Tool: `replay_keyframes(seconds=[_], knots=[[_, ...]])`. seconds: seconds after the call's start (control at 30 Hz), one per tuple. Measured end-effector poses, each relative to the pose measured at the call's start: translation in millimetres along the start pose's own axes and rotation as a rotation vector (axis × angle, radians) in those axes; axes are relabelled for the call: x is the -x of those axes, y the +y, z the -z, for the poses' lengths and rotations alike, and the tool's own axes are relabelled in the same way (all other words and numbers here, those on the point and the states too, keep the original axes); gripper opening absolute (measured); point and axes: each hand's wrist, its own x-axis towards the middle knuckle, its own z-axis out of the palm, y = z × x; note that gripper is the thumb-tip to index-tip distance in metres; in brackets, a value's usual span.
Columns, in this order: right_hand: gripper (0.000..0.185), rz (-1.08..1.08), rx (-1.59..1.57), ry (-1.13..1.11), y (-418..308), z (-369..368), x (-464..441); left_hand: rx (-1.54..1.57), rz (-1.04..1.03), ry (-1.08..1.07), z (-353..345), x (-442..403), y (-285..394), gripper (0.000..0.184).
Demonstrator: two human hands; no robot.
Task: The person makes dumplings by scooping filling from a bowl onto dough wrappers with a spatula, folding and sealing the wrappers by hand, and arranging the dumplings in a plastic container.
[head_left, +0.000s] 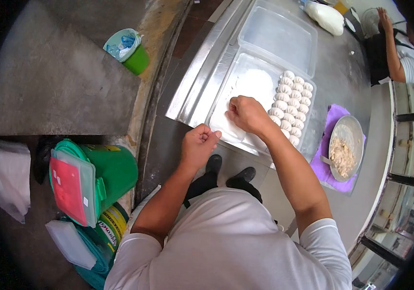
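Note:
A clear plastic tray (225,86) lies on the steel table, with several rows of pleated white dumplings (291,103) along its right side. White flour (257,81) is spread over the tray's left part. My right hand (249,114) is over the tray's near part, its fingers curled down towards the flour. At the tray's near left corner is my left hand (199,147), closed with thumb and fingertips together. I cannot make out what, if anything, either hand holds.
An empty clear tray (277,34) lies beyond. Right, a metal bowl (351,126) of minced filling (342,158) rests on purple cloth (331,115). A white bag (324,17) and another person (405,58) are far right. Green bins (113,169) stand lower left.

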Motion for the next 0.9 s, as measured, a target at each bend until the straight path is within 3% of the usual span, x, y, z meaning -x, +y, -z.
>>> replay_keyframes(seconds=[0.07,0.17,0.3,0.4,0.53,0.6,0.73,0.8,0.9], knots=[[0.016,0.116,0.073,0.094,2,-4,0,-0.017,-0.023,0.004,0,0,-2,0.025],[0.014,0.165,0.048,0.040,0,0,6,0.018,-0.019,-0.008,-1,0,-1,0.025],[0.009,0.123,0.078,0.145,7,-4,4,0.029,-0.041,-0.014,0,-1,-3,0.025],[0.005,0.134,-0.192,0.224,8,4,7,0.009,-0.053,-0.013,0,-1,-5,0.025],[0.011,0.042,-0.311,0.107,15,11,5,0.023,-0.065,-0.018,0,-1,-6,0.025],[0.019,-0.100,-0.173,-0.032,6,18,7,0.024,-0.072,-0.024,-1,-3,-8,0.026],[0.026,-0.101,-0.080,0.109,14,5,0,0.021,-0.061,-0.023,0,-5,-5,0.027],[0.024,-0.114,-0.239,0.142,32,13,-2,0.008,-0.066,-0.020,0,-4,-4,0.027],[0.030,-0.313,-0.566,0.167,58,36,-5,-0.012,-0.067,-0.026,0,-5,-3,0.027]])
